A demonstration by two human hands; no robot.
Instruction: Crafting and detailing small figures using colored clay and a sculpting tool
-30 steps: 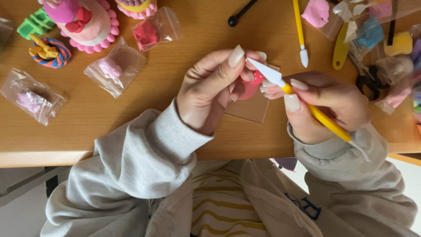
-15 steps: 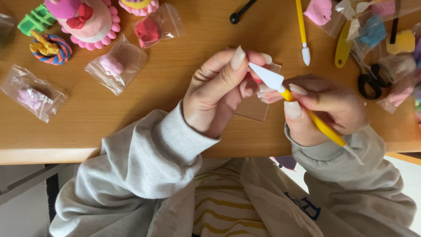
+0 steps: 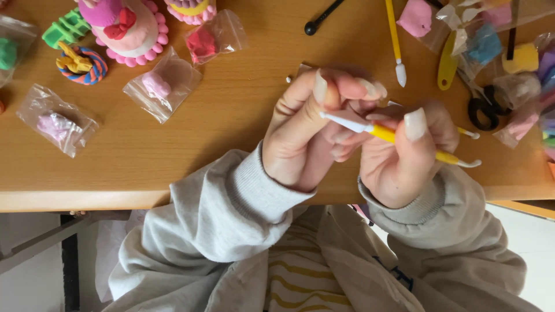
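Observation:
My left hand (image 3: 300, 133) is held over the wooden table (image 3: 231, 133), fingers curled tight around a small clay piece that they almost wholly hide. My right hand (image 3: 399, 167) sits close beside it, touching it, and grips a yellow modelling tool (image 3: 384, 134) like a pen. The tool's white pointed tip lies against my left thumb and forefinger. A clear plastic sheet lies under both hands, mostly covered.
A pink and white clay cake (image 3: 124, 26), a striped ring figure (image 3: 81, 63) and a green block (image 3: 66, 29) stand at the back left. Clear bags of clay (image 3: 165, 84) lie around. A second yellow tool (image 3: 394, 34), scissors (image 3: 483, 107) and coloured clay lumps crowd the right.
Both hands have drawn closer together. The tool has swung down to nearly level, with its tip now at my left fingertips. The red clay piece, visible before, is now covered by my fingers.

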